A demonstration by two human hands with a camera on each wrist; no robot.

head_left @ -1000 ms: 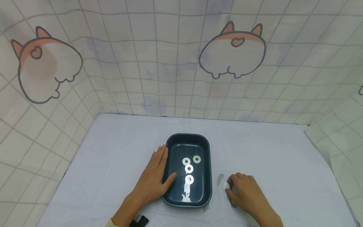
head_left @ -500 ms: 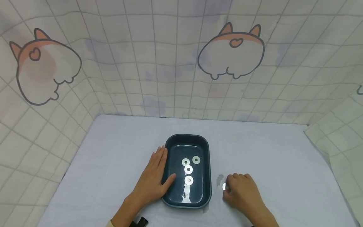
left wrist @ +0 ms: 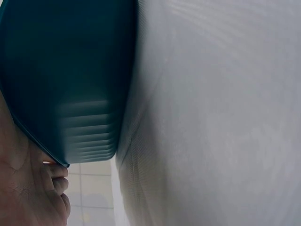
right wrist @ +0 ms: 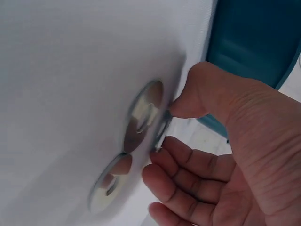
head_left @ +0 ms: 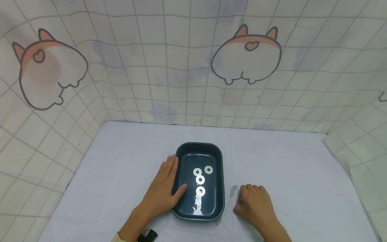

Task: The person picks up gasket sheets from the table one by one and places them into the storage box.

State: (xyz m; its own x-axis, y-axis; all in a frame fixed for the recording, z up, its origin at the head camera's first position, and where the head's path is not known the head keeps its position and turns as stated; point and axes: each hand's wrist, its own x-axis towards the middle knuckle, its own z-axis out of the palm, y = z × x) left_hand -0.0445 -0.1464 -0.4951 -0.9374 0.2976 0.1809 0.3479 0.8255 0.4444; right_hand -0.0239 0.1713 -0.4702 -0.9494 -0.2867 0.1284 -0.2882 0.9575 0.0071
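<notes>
A dark blue tray (head_left: 212, 203) sits on the white table, with several flat metal washers (head_left: 200, 179) lying inside. My left hand (head_left: 161, 193) rests along the tray's left rim, fingers straight and thumb over the edge. In the left wrist view the tray's side wall (left wrist: 70, 56) stands beside that hand's palm. To the right of the tray, my right hand (head_left: 255, 205) is low over the table. The right wrist view shows its thumb and fingers pinching a washer (right wrist: 162, 131) by its edges. Two more washers lie on the cloth beside it, one nearer (right wrist: 144, 117) and one farther (right wrist: 110, 183).
A grey patch (head_left: 233, 191) marks the cloth between the tray and the right hand. A black object (head_left: 151, 236) lies near the left forearm. Patterned, gridded curtains (head_left: 187, 67) hang behind and at both sides of the table (head_left: 136, 144).
My right hand has shifted slightly left, and its thumb and fingers have drawn together on a washer. The left hand and tray stay put.
</notes>
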